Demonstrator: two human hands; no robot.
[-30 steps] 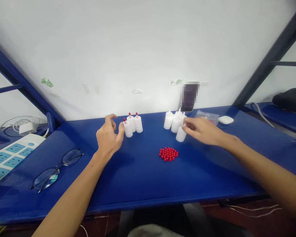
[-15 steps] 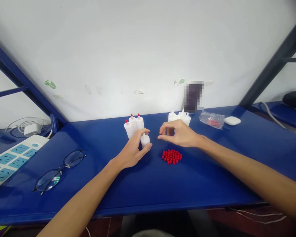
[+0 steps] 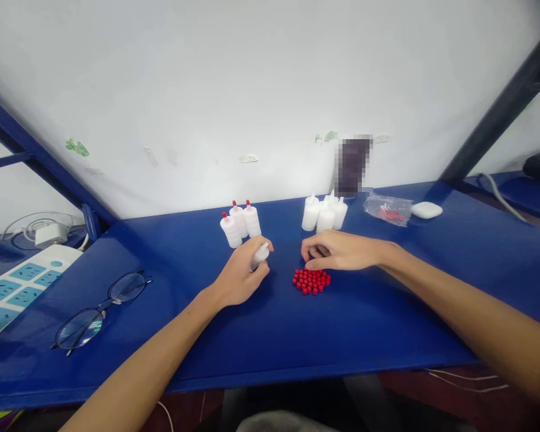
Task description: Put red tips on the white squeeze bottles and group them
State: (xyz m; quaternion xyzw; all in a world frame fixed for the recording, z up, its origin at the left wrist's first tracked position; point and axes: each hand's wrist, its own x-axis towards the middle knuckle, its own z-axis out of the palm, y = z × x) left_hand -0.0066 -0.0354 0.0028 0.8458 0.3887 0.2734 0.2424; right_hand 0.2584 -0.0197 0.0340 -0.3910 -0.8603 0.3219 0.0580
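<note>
My left hand (image 3: 242,275) is closed around a small white bottle (image 3: 260,254) that has no red cap, held just above the blue table (image 3: 252,336). My right hand (image 3: 337,251) reaches down with fingertips pinched at the far edge of a pile of several small red caps (image 3: 311,281); whether it holds one is hidden. Behind my left hand stand three white bottles with red caps (image 3: 239,221). Behind my right hand stand three uncapped white bottles (image 3: 324,213).
Eyeglasses (image 3: 99,307) lie at the left, beside a white power strip (image 3: 13,289) and a charger with cable (image 3: 49,233). A clear bag of red bits (image 3: 387,210), a white case (image 3: 426,209) and a propped phone (image 3: 351,167) sit at the back right. Blue frame bars rise at both sides.
My right hand carried an uncapped bottle over from the right group and my left hand took hold of it. Since then my right hand has dropped to the red caps.
</note>
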